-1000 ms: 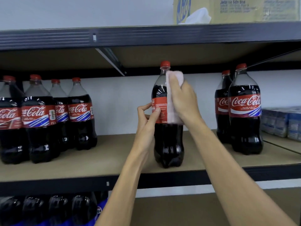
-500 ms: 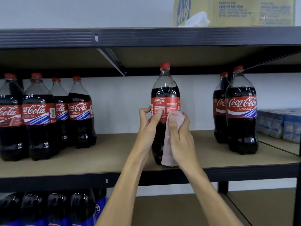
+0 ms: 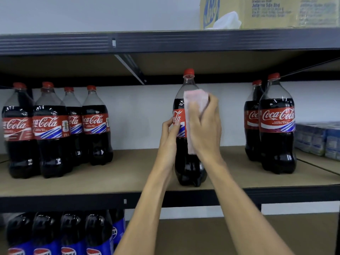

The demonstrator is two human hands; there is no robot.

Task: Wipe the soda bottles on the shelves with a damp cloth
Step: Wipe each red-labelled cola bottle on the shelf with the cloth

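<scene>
The middle bottle (image 3: 189, 168) holds near-black cola under a red cap (image 3: 189, 71); its label (image 3: 177, 116) is red with white script and blue-and-white stripes. My cloth (image 3: 195, 103) is pale pink. The shelf (image 3: 128, 174) is tan, edged black; lower bottles (image 3: 70, 234) wear blue labels.

We count seven Coca-Cola bottles (image 3: 95, 137) on the middle shelf (image 3: 138, 172): four at the left of the frame, one centre bottle (image 3: 189, 168), and two at the right. At the lower left we make out five Pepsi bottles (image 3: 71, 229), four in front and one behind. We see two hands, a left hand (image 3: 168, 138) and a right hand (image 3: 206, 131), one pink cloth (image 3: 195, 100), one cardboard box (image 3: 266, 15) at the upper right, and blue packs (image 3: 316, 138) at the right edge, too blurred to count.
</scene>
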